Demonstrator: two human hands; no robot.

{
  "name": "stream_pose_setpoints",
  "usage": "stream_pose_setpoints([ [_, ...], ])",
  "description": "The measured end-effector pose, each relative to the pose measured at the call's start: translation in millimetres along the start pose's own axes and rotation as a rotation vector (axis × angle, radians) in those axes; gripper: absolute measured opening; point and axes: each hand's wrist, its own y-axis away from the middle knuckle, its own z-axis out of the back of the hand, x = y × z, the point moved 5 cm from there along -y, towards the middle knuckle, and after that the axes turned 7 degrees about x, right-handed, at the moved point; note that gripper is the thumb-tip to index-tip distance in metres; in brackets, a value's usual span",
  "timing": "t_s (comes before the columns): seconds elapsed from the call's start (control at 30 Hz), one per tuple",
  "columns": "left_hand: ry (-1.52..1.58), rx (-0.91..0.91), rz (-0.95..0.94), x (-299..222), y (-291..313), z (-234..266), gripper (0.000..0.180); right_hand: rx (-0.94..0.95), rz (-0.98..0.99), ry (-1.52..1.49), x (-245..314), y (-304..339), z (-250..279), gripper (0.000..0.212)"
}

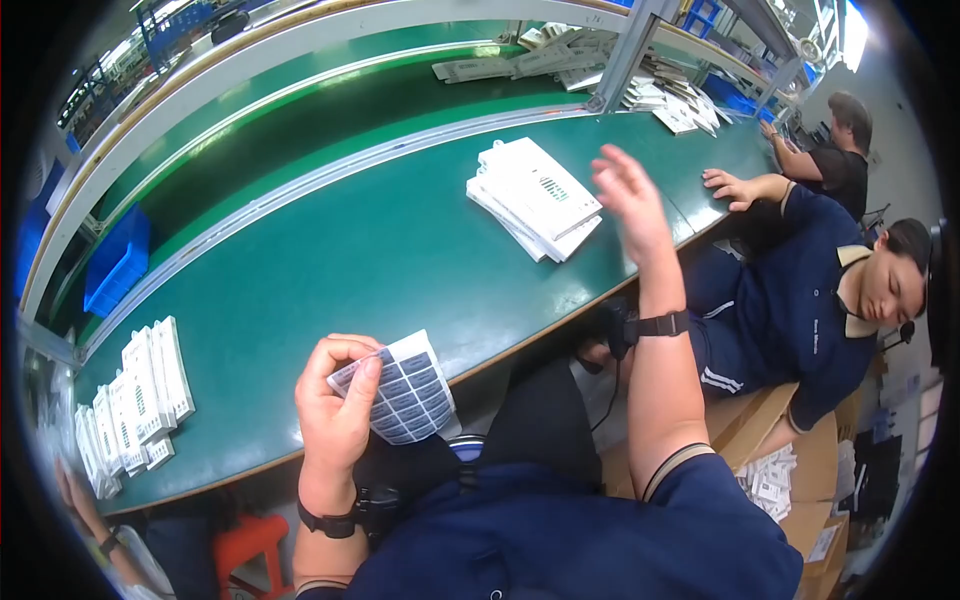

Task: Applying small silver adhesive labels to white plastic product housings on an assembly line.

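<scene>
A sheet of dark rectangular stickers (412, 392) is pinched between the thumb and fingers of my left hand (338, 400), over the bench's front edge. My right hand (630, 195) is raised with its fingers stretched out, just right of a small stack of flat white boxes (540, 190). Whether a small sticker clings to a fingertip of that hand, I cannot make out. The top box has a green printed mark and lies somewhat askew on those under it.
The green bench (300, 270) runs across the view. More white boxes stand in a row (140, 395) at left and lie heaped (665, 95) at the far right. A blue bin (118, 260) is at far left. A seated co-worker (790, 290) reaches into a cardboard box (810, 450).
</scene>
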Motion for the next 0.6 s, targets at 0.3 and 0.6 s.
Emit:
stream_pose_setpoints([
  [0.3,0.103,0.109,0.021,-14.9,-21.4,-42.1,0.008,0.180,0.019,0.004,25.2,62.0,-91.2,0.043],
  [0.6,0.307,0.160,0.109,-18.6,-52.3,-67.7,0.012,0.348,0.030,-0.133,48.0,88.3,-106.1,0.051],
])
